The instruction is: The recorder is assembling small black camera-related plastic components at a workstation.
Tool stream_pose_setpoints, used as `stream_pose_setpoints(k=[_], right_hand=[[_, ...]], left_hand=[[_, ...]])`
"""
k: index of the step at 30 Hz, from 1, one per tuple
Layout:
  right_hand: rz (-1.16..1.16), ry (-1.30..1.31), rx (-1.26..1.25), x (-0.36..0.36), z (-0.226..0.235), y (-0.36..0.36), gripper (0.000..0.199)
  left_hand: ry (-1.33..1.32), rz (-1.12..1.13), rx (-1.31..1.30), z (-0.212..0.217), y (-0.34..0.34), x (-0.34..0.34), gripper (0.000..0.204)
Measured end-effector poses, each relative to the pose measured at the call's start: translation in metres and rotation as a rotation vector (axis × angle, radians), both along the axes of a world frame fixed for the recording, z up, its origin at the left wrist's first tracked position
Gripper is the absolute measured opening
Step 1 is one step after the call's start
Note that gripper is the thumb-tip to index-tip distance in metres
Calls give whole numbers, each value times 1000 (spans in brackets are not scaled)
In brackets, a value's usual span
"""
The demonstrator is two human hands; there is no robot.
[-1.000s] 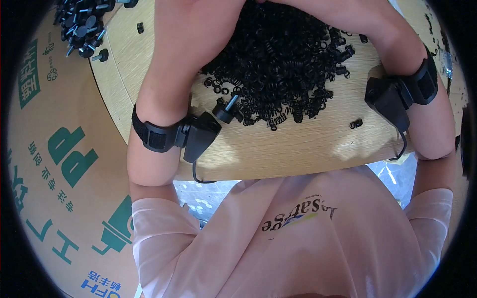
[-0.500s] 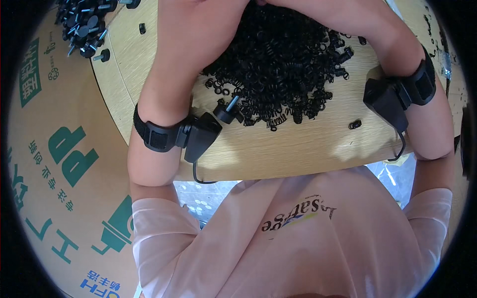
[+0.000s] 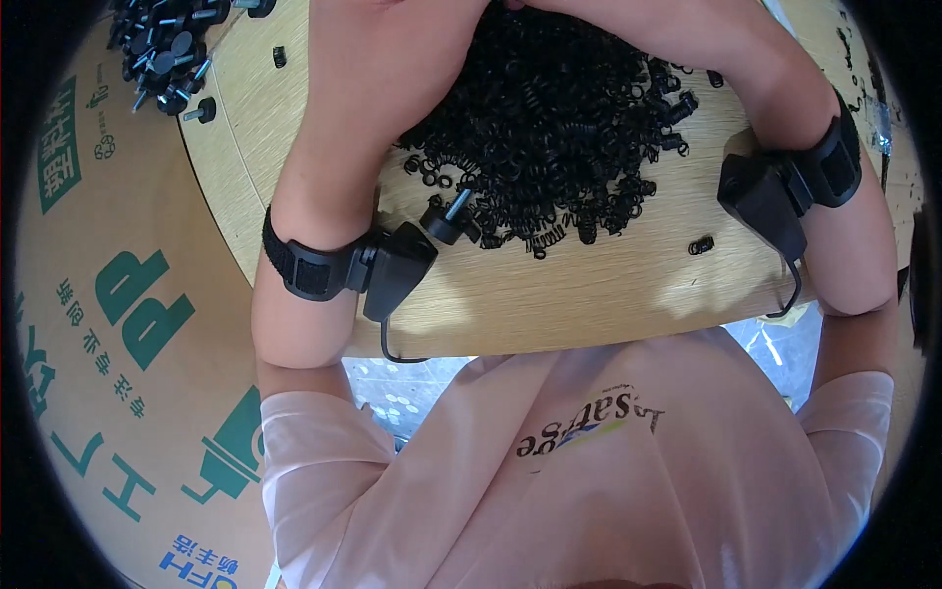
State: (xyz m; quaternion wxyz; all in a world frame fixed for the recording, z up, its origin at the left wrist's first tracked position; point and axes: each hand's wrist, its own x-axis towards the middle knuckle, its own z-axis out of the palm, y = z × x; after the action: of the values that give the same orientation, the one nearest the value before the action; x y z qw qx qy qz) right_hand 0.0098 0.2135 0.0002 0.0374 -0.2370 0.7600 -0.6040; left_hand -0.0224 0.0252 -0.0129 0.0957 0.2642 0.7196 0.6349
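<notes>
At the top edge, my left hand (image 3: 407, 59) reaches over the far side of a heap of small black coil springs (image 3: 549, 128). My right hand (image 3: 574, 6) comes in from the right and meets it near the top middle. The picture cuts off the fingers of both hands, so whatever they hold is out of sight. A black round-headed bolt with a metal shank (image 3: 447, 220) lies at the heap's near left edge, beside my left wrist. One loose spring (image 3: 701, 245) rests on the wooden table (image 3: 589, 304), closer to my right forearm.
Many black-headed bolts (image 3: 167, 54) are piled at the far left, by the table's edge. A single spring (image 3: 280, 57) lies between that pile and my left arm. Below stands a brown cardboard box (image 3: 118, 412). Black strapped devices (image 3: 397, 270) with short cables sit on both forearms.
My left hand and wrist have shifted very slightly to the left. The heap, the bolts and my right arm look the same.
</notes>
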Motion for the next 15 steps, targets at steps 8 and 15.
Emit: stream_pose_setpoints(k=[8,15], right_hand=[[44,-32,-64,-6,-4,3,2],[-60,46,77,4,4,-2,3]], left_hand=[[-19,10,15,1,1,0,9],[-18,7,27,-1,1,-1,10]])
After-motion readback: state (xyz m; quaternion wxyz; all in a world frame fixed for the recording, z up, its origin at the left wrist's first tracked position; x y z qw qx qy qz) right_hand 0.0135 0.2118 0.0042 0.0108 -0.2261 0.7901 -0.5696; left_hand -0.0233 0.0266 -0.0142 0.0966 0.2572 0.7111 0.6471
